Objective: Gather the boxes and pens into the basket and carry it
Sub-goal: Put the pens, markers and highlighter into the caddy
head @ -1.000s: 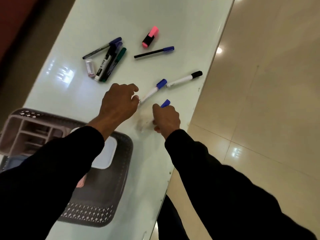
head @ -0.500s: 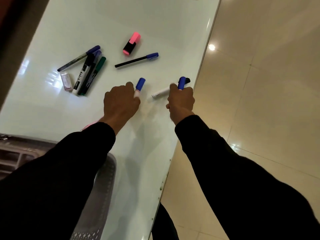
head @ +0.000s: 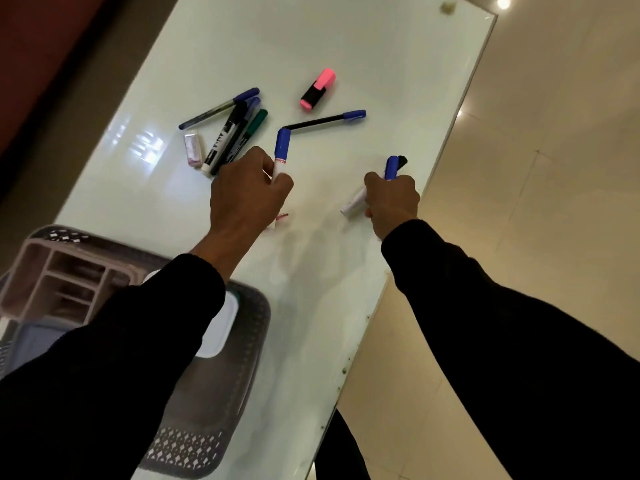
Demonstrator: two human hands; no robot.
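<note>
White table [head: 346, 46], beige tiled floor [head: 554, 168]

Both arms wear long black sleeves, the left sleeve [head: 114, 348] and right sleeve [head: 512, 341], plain and unmarked, ending at the wrists; hands are bare.

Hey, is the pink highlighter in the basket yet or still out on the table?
Still out. The pink highlighter lies on the white table, far from the grey plastic basket.

A pale glossy table [head: 346, 46] carries a pink highlighter [head: 318, 88], a thin blue-capped pen [head: 323, 120] and a marker cluster [head: 232, 133] mid-surface. A dark perforated basket [head: 194, 445] sits at its near left edge
</note>
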